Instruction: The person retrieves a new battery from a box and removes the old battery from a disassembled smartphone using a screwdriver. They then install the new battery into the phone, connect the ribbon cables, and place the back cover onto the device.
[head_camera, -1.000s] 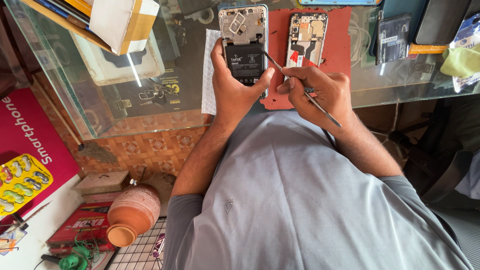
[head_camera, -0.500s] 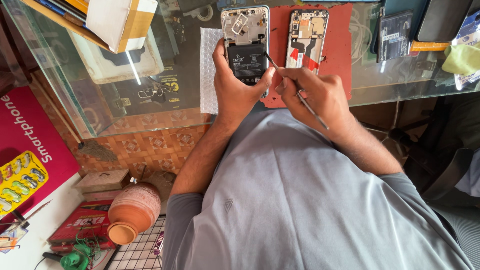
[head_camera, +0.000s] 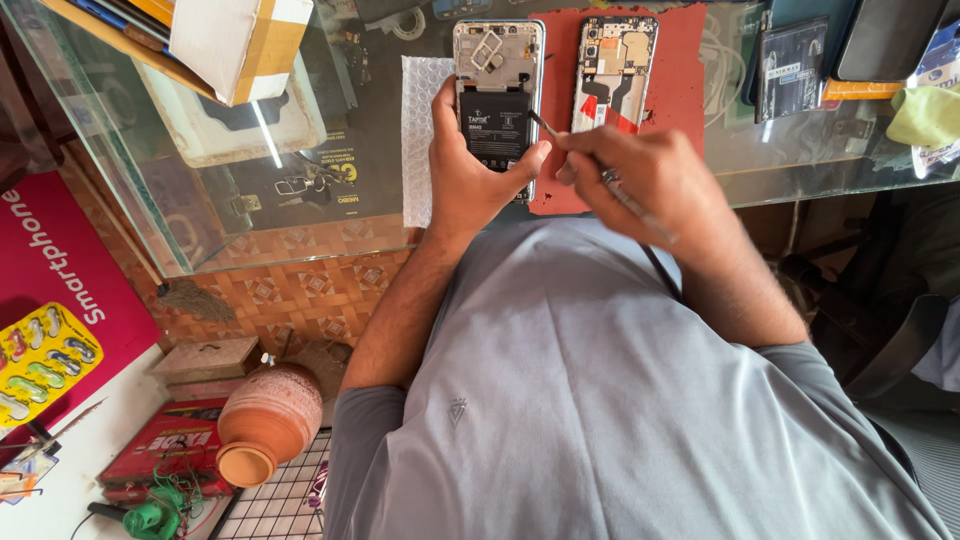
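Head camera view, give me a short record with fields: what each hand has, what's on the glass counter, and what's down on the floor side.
left hand: grips an opened phone, back cover off, dark battery showing
right hand: holds a thin metal tool, tip at the phone's right edge
beside it: second opened phone lying on a red mat
under the held phone: bubble wrap sheet
surface: glass counter
counter, upper left: cardboard box
lower left: clay pot lying on its side
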